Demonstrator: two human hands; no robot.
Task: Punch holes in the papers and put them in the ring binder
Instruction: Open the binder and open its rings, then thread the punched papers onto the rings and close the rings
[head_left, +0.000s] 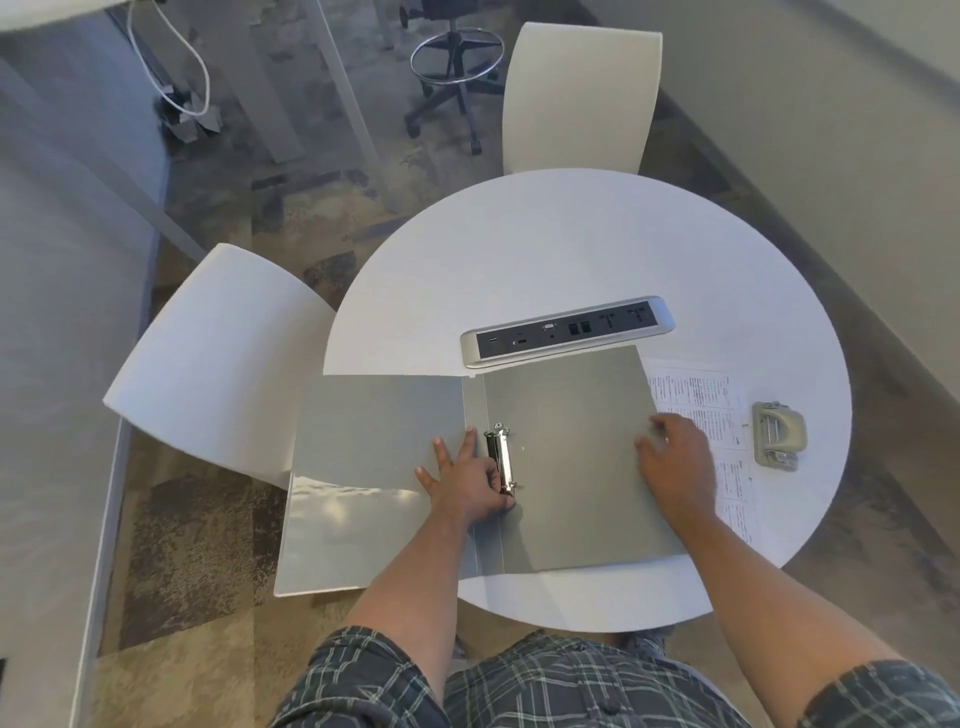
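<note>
A grey ring binder (566, 415) lies open on the round white table (545, 249), its left cover hanging past the table edge. The metal ring mechanism (500, 457) sits along the spine. My left hand (465, 480) rests on the spine, its thumb curled against the lower end of the mechanism. My right hand (675, 457) lies flat with spread fingers on the binder's right cover, near its right edge. Printed papers (701, 400) stick out from under that cover to the right. A grey hole punch (777, 435) stands just right of the papers.
A silver power and data socket strip (567, 331) is set into the table just behind the binder. One white chair (218, 358) stands at the left and another (579, 98) at the far side. An office stool base (452, 78) is on the floor beyond.
</note>
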